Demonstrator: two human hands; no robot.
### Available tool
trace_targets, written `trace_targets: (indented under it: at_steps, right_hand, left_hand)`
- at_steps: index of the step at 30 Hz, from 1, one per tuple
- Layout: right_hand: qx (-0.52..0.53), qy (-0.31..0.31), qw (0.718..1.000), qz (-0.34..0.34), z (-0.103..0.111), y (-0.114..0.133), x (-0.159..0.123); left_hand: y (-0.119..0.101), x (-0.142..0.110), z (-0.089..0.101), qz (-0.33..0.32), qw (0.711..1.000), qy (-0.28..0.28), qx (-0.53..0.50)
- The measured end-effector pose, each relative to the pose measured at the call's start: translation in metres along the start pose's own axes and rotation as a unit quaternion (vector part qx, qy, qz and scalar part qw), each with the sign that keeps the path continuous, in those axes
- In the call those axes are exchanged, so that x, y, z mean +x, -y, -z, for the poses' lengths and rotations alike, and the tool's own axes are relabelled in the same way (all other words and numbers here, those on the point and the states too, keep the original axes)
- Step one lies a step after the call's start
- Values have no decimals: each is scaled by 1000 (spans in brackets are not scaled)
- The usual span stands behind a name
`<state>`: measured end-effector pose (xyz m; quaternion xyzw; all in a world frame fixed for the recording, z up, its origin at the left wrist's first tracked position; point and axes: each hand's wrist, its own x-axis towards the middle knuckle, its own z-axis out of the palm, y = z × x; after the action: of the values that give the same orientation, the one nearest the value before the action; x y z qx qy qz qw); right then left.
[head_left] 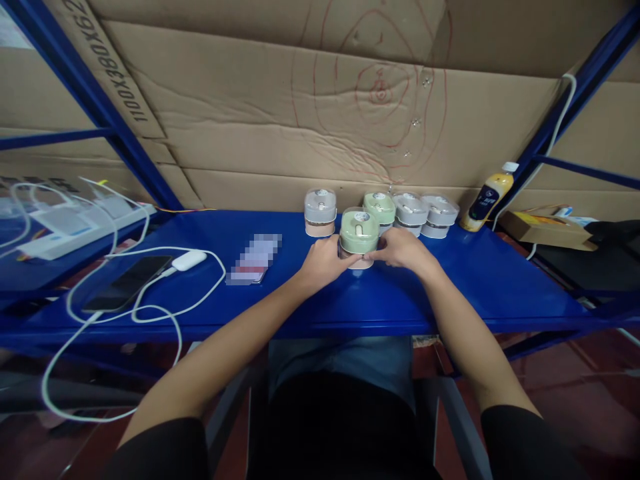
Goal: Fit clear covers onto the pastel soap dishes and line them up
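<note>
A small rounded-square lidded container (359, 232) stands upright in front of me, with a green top under a clear cover and a pinkish lower part. My left hand (321, 262) is closed on its left side, low down, thumb along the front. On the opposite side my right hand (404, 249) grips its lower right edge. Behind it are another green-topped container (379, 207), two grey ones, a nearer grey container (411, 211) and a farther grey container (439, 213), and to the left a grey-topped container with a pink base (321, 212).
A bottle of yellow drink (487, 199) stands at the back right, beside a cardboard box (547, 230). On the left lie a black phone (129, 283), a white charger (189, 260), looping cables and a power strip (90, 230). A blurred flat item (256, 259) rests left of my hands.
</note>
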<state>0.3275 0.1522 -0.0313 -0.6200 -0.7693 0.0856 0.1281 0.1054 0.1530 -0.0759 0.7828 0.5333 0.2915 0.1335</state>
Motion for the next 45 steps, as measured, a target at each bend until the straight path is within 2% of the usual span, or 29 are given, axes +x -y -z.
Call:
trace_targets:
  at_steps: [3,9,15,18,20,26,30,40,43,45]
  right_hand:
    - [14,16,1000,5,-2,9,-2]
    - [-8,10,1000,-13,-10,16,5]
    - [-61,-42,997,-12,-27,9,19]
    - [-53,-59,997,-25,-33,8,22]
    - [-38,-66,997,-9,-36,9,23]
    - [21,-55,994,93,-45,11,25]
    - [37,-64,992,106,-53,9,30]
    - [103,-80,986,103,-64,1,47]
    - [111,-74,986,102,-64,0,49]
    - [110,-70,987,99,-64,-1,51]
  left_hand:
    - [1,2,1,7,1000,0,28]
    - [9,11,-1,16,998,-19,56]
    - [15,23,-3,8,996,-54,73]
    - [21,28,0,36,994,-64,85]
    - [26,29,2,48,994,-54,78]
    - [34,29,-5,-32,999,1,-31]
    - [36,32,-15,-67,995,2,-76]
    - [41,40,-18,-85,995,-24,-35]
    - [41,40,-13,-80,995,-58,4]
    - [40,40,-5,-61,990,-119,50]
